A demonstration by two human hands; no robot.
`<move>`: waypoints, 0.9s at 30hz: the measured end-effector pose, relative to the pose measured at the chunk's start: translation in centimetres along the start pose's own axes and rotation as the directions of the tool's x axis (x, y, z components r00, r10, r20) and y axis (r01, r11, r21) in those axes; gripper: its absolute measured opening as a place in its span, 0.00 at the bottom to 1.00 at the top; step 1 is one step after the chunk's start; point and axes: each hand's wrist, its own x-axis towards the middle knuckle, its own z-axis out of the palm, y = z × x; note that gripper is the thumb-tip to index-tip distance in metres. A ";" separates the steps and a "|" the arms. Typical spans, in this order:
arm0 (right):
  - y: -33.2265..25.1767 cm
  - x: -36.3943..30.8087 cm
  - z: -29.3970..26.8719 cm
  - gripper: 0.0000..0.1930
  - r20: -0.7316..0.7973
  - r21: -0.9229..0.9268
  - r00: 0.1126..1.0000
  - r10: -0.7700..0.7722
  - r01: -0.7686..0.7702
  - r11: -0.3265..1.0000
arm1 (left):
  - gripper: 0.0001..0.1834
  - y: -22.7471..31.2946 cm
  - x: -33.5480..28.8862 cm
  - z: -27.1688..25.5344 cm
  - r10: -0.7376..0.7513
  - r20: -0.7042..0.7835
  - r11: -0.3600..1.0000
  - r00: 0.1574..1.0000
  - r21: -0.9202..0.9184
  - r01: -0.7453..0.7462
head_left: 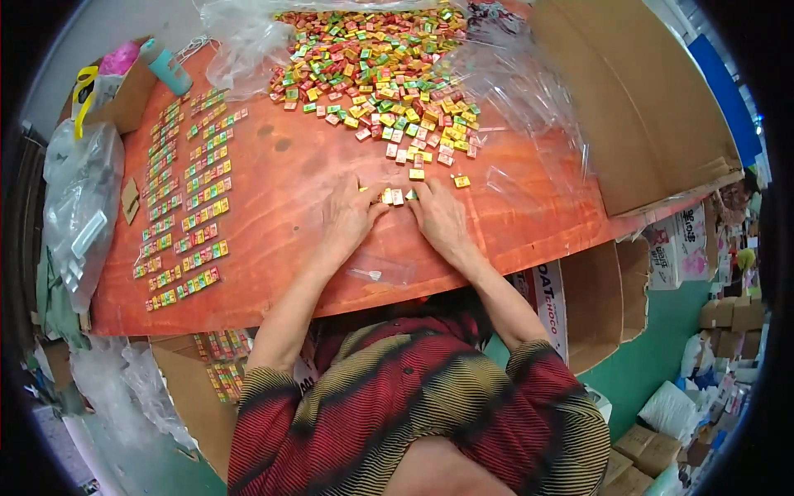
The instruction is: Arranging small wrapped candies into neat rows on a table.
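A red-orange tabletop (281, 215) carries a heap of small multicoloured boxes (372, 58) at twelve o'clock, side-by-side box rows (206, 214) at nine, a light-blue bottle (168, 68) at ten and crumpled clear film (529, 83) at two.

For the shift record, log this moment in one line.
Left fingers, right fingers: flanking small multicoloured rectangular boxes | heap of similar boxes: farther back | neat box rows: person's left, reddish tabletop

At the frame's upper left, a light-blue bottle (168, 69) stands beside a cardboard box (135, 101); brown cartons (657, 455) sit lower right.
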 end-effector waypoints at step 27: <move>0.5 -0.5 0.0 0.15 0.118 0.125 0.981 -0.153 0.138 0.983 | 0.18 0.4 -0.7 0.5 0.010 -0.018 0.999 1.000 -0.052 -0.011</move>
